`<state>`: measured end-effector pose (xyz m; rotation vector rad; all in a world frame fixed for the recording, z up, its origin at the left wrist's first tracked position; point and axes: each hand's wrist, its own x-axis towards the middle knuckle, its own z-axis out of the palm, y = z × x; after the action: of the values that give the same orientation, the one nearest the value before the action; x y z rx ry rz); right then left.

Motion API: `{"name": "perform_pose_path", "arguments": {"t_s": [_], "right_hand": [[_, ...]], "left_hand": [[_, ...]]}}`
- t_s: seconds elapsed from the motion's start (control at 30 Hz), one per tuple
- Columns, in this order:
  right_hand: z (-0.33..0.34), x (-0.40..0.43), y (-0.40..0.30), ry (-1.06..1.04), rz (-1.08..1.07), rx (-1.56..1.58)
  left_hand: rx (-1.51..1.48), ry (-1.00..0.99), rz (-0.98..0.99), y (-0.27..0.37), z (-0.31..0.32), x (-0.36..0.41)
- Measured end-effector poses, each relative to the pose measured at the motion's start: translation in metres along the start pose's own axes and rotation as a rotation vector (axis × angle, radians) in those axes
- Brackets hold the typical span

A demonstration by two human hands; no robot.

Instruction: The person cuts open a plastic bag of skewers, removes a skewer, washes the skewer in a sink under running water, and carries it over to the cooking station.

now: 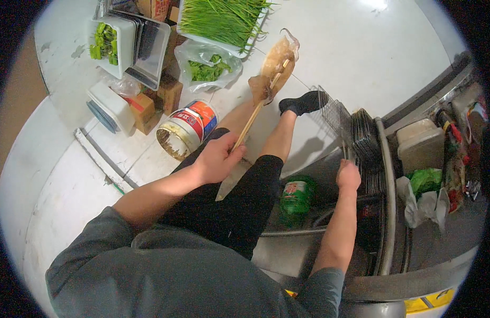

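Note:
My left hand [223,159] is closed around the lower end of bamboo skewers [248,125]. A flattened, brownish squid [282,75] is threaded on them and held up over the floor, a tentacle curling at its far tip. On the right, my right hand [348,175] grips the handle of a wire grilling rack [332,113]. This rack tilts outward beside a stack of similar wire racks [366,139] on a metal frame. Below my right forearm's left side, a green plastic jug [296,198] with a label stands low down.
A paint bucket [187,129] stands left of my legs. Beyond it are a bag of leafy greens [209,69], a tray of garlic chives [225,24], cardboard boxes [143,113] and a tub of green skewers [106,45]. A metal rail [384,198] borders the right side.

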<state>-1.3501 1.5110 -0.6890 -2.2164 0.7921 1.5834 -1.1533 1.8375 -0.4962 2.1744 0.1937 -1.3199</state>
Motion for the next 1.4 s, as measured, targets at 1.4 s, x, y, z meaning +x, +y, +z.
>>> {"name": "perform_pose_path", "arguments": {"t_s": [1.4], "right_hand": [[0.043,-0.003,0.000,0.062,0.361,1.423]], "left_hand": [[0.098,-0.043,0.080,0.037,-0.043,-0.032]]}}
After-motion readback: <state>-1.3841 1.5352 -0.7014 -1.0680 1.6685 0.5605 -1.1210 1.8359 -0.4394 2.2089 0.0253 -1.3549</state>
